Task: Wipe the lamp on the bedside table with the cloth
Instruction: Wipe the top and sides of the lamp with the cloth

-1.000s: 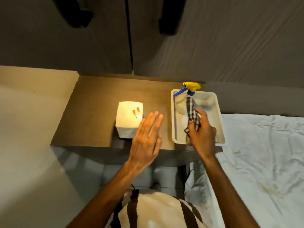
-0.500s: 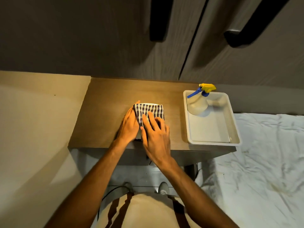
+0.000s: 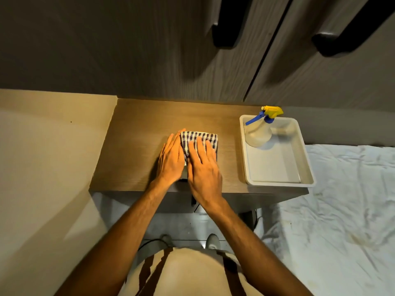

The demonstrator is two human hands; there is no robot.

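Wiping is under way at frame centre: your left hand (image 3: 171, 160) lies flat and open against the lamp's (image 3: 185, 167) left side, while your right hand (image 3: 203, 167) presses the checked cloth (image 3: 199, 136) open-palmed over its top. Next, drag the cloth down the sides, bracing the lamp. Spray bottle (image 3: 259, 130) stands in the tray (image 3: 303, 159), right.

— What's the tabletop like?
— I see matt wood grain on the bedside table (image 3: 136, 146). The cloth (image 3: 199, 136) looks woven, checked.
— The tray (image 3: 307, 165)?
— Smooth white plastic; the sheet (image 3: 342, 210) is crumpled fabric.
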